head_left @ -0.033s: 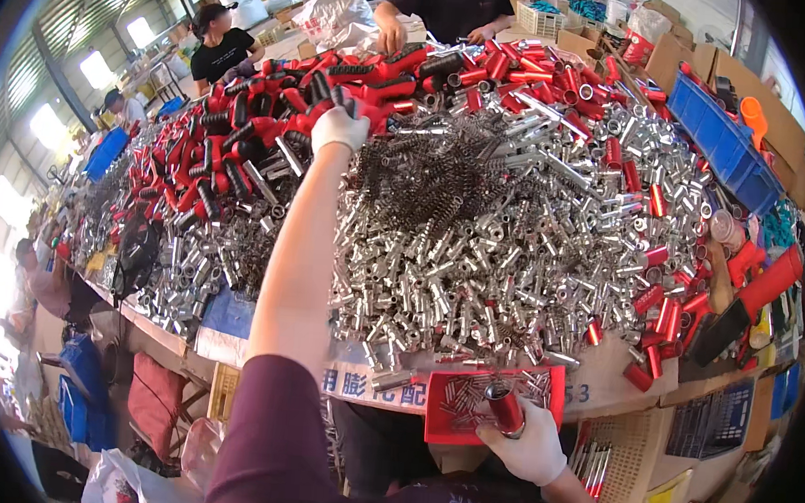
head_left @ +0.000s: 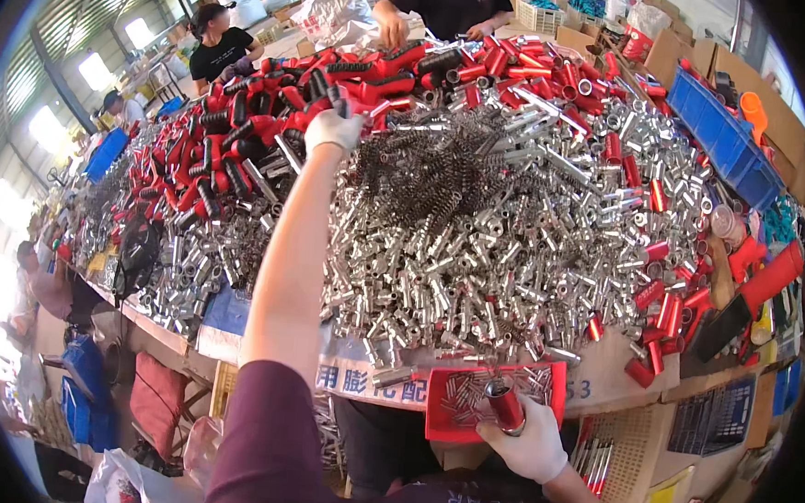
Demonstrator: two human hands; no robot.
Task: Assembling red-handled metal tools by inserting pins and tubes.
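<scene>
My left hand (head_left: 333, 131), in a white glove, reaches out to the far heap of red-and-black handles (head_left: 228, 135). Its fingers close around one red-and-black handle (head_left: 323, 102), partly hidden by the hand. Close to my body, my right hand (head_left: 531, 441), also gloved, grips a red metal sleeve (head_left: 504, 408) with a silver open end pointing up and away. The sleeve is held above a red tray (head_left: 557, 390) of small silver pins. Between the hands lie a mound of dark coil springs (head_left: 426, 175) and a wide spread of silver metal fittings (head_left: 447, 282).
Red sleeves (head_left: 666, 318) lie scattered at the right, near a blue bin (head_left: 727, 147) and an orange scoop (head_left: 753, 116). A co-worker (head_left: 445, 10) handles parts across the table; another person (head_left: 219, 51) is at the far left. A yellowish crate (head_left: 626, 440) stands below the table edge.
My left hand has drawn back slightly toward me and to the left, its fingers now more closed at the handle. My right hand keeps the red sleeve almost where it was.
</scene>
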